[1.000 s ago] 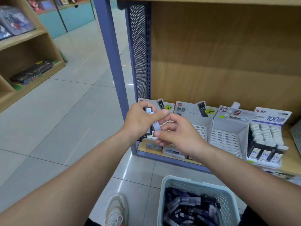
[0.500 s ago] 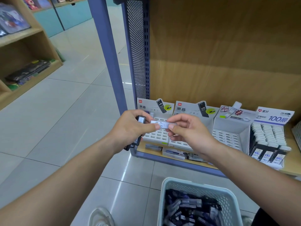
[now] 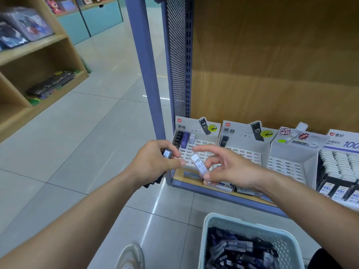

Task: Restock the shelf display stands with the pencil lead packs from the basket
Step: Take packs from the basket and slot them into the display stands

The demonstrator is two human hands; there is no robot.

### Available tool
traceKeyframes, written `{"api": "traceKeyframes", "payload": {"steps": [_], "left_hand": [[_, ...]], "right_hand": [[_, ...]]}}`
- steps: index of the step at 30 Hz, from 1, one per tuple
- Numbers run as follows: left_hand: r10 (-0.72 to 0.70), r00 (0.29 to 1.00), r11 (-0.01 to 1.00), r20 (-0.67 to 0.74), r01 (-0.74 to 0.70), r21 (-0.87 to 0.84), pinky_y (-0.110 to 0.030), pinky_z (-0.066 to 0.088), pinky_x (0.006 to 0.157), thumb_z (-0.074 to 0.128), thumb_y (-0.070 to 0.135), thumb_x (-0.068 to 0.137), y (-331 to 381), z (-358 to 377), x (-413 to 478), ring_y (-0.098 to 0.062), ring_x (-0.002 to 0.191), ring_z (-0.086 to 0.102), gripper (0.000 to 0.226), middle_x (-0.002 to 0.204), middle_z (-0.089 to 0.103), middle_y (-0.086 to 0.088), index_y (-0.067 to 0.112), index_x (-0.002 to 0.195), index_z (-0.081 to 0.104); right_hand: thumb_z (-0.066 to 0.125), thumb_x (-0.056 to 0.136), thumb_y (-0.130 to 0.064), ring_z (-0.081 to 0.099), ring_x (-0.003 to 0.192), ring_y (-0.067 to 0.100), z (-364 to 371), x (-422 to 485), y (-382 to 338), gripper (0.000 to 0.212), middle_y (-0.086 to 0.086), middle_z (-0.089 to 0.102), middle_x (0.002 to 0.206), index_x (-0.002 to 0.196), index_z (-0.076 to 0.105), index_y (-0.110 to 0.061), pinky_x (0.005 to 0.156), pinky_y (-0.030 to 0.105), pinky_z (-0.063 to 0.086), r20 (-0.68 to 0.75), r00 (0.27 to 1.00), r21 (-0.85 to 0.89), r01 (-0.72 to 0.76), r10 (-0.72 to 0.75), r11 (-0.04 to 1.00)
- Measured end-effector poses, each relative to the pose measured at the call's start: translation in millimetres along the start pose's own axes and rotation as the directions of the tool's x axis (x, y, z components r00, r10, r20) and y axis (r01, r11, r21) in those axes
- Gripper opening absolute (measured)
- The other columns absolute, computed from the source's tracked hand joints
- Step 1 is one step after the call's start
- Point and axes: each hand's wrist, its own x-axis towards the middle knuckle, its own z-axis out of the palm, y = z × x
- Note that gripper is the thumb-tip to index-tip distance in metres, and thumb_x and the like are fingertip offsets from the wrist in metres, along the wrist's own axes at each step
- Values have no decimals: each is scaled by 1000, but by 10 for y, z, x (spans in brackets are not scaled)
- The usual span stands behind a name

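Note:
My left hand (image 3: pixel 153 164) is closed around a bundle of dark pencil lead packs (image 3: pixel 166 153), their ends sticking out above and below the fist. My right hand (image 3: pixel 227 169) pinches a single white pack marked HB 0.7 (image 3: pixel 200 165) between thumb and fingers, tilted, in front of the leftmost display stand (image 3: pixel 196 150). That stand holds a few black, purple and white packs in its back left slots; most slots are bare. A second stand (image 3: pixel 244 144) to its right holds one dark pack. The pale blue basket (image 3: pixel 209 222) at bottom right is full of packs.
Two more stands (image 3: pixel 291 152) with white lead boxes sit further right on the wooden shelf (image 3: pixel 186 181). A blue upright post (image 3: pixel 143 74) and perforated side panel frame the shelf's left edge. Another wooden shelf unit (image 3: pixel 38 61) stands across the tiled aisle. My shoe (image 3: pixel 130 257) shows below.
My right hand has drawn the white pack out of my left hand's bundle and turned it from lying flat to tilted upright. The hands have moved apart.

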Motion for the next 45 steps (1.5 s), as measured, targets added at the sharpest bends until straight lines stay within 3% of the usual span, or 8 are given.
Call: {"api": "traceKeyframes", "payload": {"steps": [3, 10, 14, 16, 20, 25, 35, 45], "left_hand": [[9, 1000, 996, -16, -8, 86, -20, 41, 39, 85, 22, 82, -50, -88, 29, -10, 42, 51, 17, 53, 61, 20, 19, 83, 69], [1, 1000, 996, -3, 0, 92, -22, 40, 37, 81, 20, 85, -182, -141, 85, -13, 39, 47, 13, 47, 58, 15, 22, 83, 68], [-18, 999, 998, -39, 20, 64, -26, 44, 39, 82, 21, 83, -232, -172, 151, -16, 46, 53, 15, 57, 63, 14, 24, 80, 68], [-15, 998, 999, -53, 17, 47, -25, 46, 40, 82, 21, 83, -244, -184, 181, -16, 46, 54, 15, 59, 64, 13, 25, 78, 68], [-26, 998, 999, -64, 27, 29, -24, 49, 42, 82, 20, 83, -267, -220, 224, -11, 45, 56, 16, 59, 64, 15, 26, 77, 68], [-52, 995, 999, -90, 52, -1, -18, 41, 38, 82, 21, 83, -288, -267, 249, -6, 42, 55, 16, 56, 62, 13, 26, 76, 68], [-53, 994, 998, -96, 51, -26, -21, 47, 42, 82, 21, 84, -298, -278, 291, -7, 45, 58, 17, 57, 63, 11, 26, 77, 68], [-57, 992, 997, -116, 50, -64, -26, 48, 42, 82, 24, 83, -303, -299, 338, -15, 43, 57, 17, 53, 64, -1, 29, 75, 68]], "right_hand": [[74, 82, 5, 74, 78, 33, -84, 155, 114, 60, 12, 67, 88, 122, 63, -40, 70, 36, 59, -9, 999, 7, -38, 38, 999], [70, 93, -14, 71, 65, 21, -375, 891, 490, 16, 11, 72, 72, 103, 59, -21, 75, 46, 59, -413, 910, -110, -95, 42, 989], [70, 91, -8, 73, 63, 21, -547, 1362, 649, 13, 26, 69, 81, 95, 59, -14, 64, 36, 55, -549, 836, -141, -96, 3, 985], [72, 89, -6, 73, 62, 20, -594, 1546, 714, 14, 17, 66, 76, 90, 60, -14, 63, 33, 55, -593, 805, -145, -85, -17, 986], [76, 86, -10, 70, 73, 19, -573, 1789, 869, 18, 3, 67, 82, 84, 60, -19, 70, 37, 57, -617, 784, -243, -111, -65, 964], [72, 89, -9, 62, 87, 17, -510, 1881, 1008, 18, 1, 66, 89, 83, 59, -20, 66, 17, 43, -594, 787, -398, -105, -168, 911], [70, 91, -10, 64, 72, -3, -404, 1880, 1064, 13, -13, 67, 85, 86, 66, -22, 61, 5, 45, -558, 800, -457, -75, -221, 886], [61, 99, -16, 69, 98, 19, -348, 1851, 1056, 25, 2, 72, 114, 121, 71, -17, 93, 38, 55, -515, 823, -614, -158, -240, 774]]}}
